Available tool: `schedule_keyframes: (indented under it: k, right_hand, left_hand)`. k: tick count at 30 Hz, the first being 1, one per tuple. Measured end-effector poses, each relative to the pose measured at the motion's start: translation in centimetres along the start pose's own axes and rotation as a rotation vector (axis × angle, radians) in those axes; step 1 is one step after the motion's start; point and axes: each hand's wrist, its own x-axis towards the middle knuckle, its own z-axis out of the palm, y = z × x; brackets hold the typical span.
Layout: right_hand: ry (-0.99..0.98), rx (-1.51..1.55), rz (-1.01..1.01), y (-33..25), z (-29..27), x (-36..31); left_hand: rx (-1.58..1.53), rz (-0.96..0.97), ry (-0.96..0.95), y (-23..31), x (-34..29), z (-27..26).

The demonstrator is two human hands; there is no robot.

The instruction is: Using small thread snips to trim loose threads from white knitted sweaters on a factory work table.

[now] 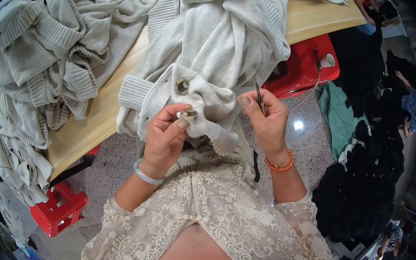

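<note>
A light grey knitted cardigan (pixel 212 41) with ribbed edges lies over the table edge and hangs down toward my lap. My left hand (pixel 164 137) pinches a shiny, dark-olive button (pixel 189 113) on it between thumb and fingers. A second button (pixel 182 86) sits on the knit just beyond. To the right, my right hand (pixel 267 123) is closed around small dark thread snips (pixel 259 99), their pointed end up between thumb and fingers. The snips are apart from the button. Whether a thread or needle is also in that hand is too small to tell.
More grey knitwear (pixel 46 40) is heaped on the left of the wooden table (pixel 86 137). A red stool (pixel 311 64) with a white cup (pixel 327 61) stands right; another red stool (pixel 57 210) is lower left. Dark garments (pixel 358 186) lie right, with people beyond.
</note>
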Motion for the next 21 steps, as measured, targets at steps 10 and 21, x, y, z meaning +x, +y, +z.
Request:
schedule_keyframes:
  k: [10, 21]
  right_hand:
    - [-0.191, -0.344, -0.268, -4.0, 2.5, -1.0]
    - [-0.251, -0.497, -0.448, -2.1, 2.9, -0.4]
  left_hand:
    - [0.096, 0.056, 0.05, -0.4, 0.0, 0.1]
    - [0.527, 0.239, 0.014, -0.6, 0.0, 2.0]
